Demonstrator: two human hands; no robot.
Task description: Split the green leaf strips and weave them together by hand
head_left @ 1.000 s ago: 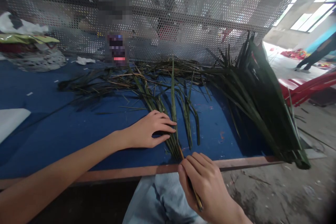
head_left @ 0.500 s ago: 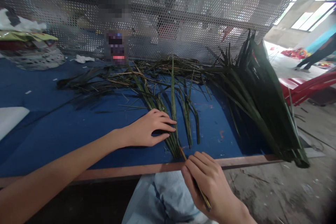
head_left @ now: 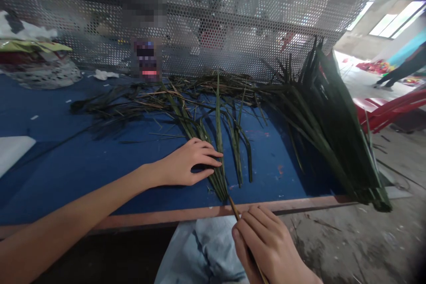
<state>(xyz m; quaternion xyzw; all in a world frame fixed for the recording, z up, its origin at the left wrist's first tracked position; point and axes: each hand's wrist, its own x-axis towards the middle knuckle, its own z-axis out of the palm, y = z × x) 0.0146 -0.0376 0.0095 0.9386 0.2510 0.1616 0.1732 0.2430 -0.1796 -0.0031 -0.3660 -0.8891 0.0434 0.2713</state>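
My left hand (head_left: 195, 162) lies palm down with its fingers spread over a fan of green leaf strips (head_left: 218, 186) on the blue tabletop. The lower ends of the strips converge close to the table's front edge. In a closed grip, my right hand (head_left: 268, 244) has a thin yellowish-brown stick (head_left: 234, 208) whose upper tip meets the end of the fan. Whether stick and strips are joined cannot be made out. Beside the fan lie separate leaf strips (head_left: 236, 155). My right fingers partly cover the stick.
Long dark green leaves (head_left: 339, 128) lean across the table's right side. Thin leaf scraps (head_left: 140, 102) run along the back, before a perforated metal screen (head_left: 249, 4). A wrapped basket (head_left: 43, 69) stands back left. Red chairs (head_left: 396, 108) and a standing person (head_left: 404, 69) are at right.
My right hand has shifted slightly down toward me with the stick, so more of its upper length shows. My left hand has stayed in place on the strips.
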